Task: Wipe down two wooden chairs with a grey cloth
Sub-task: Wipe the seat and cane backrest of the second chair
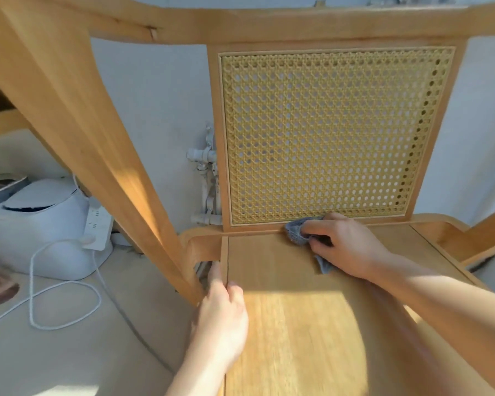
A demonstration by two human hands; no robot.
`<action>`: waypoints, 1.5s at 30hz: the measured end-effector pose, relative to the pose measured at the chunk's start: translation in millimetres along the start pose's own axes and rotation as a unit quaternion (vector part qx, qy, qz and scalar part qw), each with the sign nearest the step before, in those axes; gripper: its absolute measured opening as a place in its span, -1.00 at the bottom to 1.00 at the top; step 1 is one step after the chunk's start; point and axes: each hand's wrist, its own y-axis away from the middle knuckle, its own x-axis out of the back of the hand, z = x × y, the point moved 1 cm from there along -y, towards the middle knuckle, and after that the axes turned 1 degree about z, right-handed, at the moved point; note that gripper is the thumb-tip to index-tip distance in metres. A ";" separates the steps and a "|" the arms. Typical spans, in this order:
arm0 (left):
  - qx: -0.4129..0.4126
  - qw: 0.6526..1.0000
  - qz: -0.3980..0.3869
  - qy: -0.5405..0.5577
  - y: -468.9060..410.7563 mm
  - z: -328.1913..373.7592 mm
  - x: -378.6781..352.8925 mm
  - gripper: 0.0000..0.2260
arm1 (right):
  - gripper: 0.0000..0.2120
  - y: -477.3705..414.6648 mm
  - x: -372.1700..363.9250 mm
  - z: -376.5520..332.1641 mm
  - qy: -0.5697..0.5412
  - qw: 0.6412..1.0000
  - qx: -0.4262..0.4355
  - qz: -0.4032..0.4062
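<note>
A light wooden chair fills the view, its flat seat facing me and a woven cane back panel standing behind it. My right hand presses a crumpled grey cloth onto the back of the seat, just below the cane panel. A corner of the cloth pokes out under my palm. My left hand grips the seat's left edge, thumb on top, beside the slanted armrest post.
A white appliance sits on the pale floor at left, with a power strip and a looped white cable beside it. White pipes and valves run down the wall behind the chair.
</note>
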 end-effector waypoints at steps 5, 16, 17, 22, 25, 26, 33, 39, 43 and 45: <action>-0.007 1.000 -0.001 -0.022 2.2 0.6 0.6 -0.55 | -0.76 27.7 30.9 64.3 -0.054 0.964 -0.252 0.061; -0.013 0.997 0.056 -0.048 2.6 10.5 1.9 -0.57 | -0.59 -2.0 -13.3 -30.4 0.036 0.999 0.013 0.000; -0.009 0.997 0.055 -0.044 1.5 9.9 2.1 -0.57 | -0.55 -2.1 -13.6 -32.9 0.051 0.998 0.038 -0.004; -0.023 0.995 0.046 -0.091 1.6 11.4 5.5 -0.56 | -0.40 -2.4 -11.7 -34.3 0.079 0.996 0.034 0.029; -0.033 0.987 0.043 -0.148 -2.1 10.6 3.3 -0.56 | -0.50 -4.2 -12.4 -37.2 0.072 0.996 0.041 -0.032; -0.044 0.983 0.049 -0.169 -2.2 10.9 2.5 -0.56 | -0.51 -2.9 -12.8 -37.7 0.063 0.995 0.047 -0.067; -0.106 0.956 0.081 -0.260 -4.5 9.8 -5.2 -0.58 | -0.61 7.7 -3.8 -65.7 -0.085 0.991 0.000 -0.103; -0.103 0.971 0.067 -0.203 -0.5 11.9 -2.0 -0.78 | -0.56 21.8 -16.4 -97.7 0.026 0.988 0.103 -0.117; -0.083 0.975 0.069 -0.193 6.5 11.5 -1.6 -0.67 | -0.46 10.6 -15.9 -66.5 0.076 0.987 -0.067 -0.121; -0.085 0.975 0.080 -0.191 8.6 12.9 -1.4 -0.65 | -0.46 14.1 -15.3 -69.7 0.082 0.989 -0.057 -0.106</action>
